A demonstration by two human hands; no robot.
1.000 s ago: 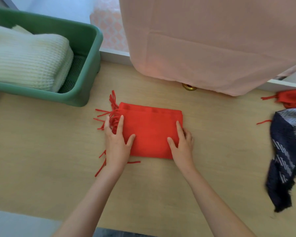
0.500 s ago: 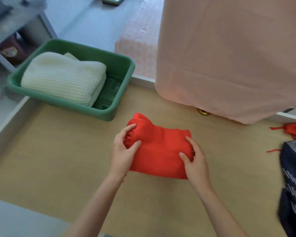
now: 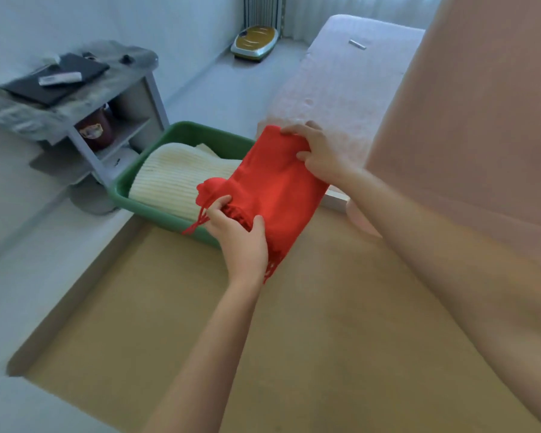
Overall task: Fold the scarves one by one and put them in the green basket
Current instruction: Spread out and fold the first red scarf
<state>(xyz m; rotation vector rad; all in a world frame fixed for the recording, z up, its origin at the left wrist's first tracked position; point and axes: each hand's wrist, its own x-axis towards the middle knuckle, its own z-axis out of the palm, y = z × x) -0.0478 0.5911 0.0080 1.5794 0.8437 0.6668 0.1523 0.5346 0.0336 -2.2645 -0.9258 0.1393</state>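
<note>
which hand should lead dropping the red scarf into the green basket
Left, probably. The left hand grips the fringed end of the red scarf right over the near rim of the green basket; the right hand pinches the far end, up by the pink bed.

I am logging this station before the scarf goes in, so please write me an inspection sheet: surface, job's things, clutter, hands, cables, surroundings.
Surface: tan wooden tabletop.
Job's things: folded red fringed scarf held above the right end of the green plastic basket; folded cream knitted scarf lies inside it.
Clutter: nothing seen.
Hands: left hand grips the scarf's fringed end; right hand grips its far end.
Cables: nothing seen.
Surroundings: grey shelf unit left; pink cloth right.
</note>
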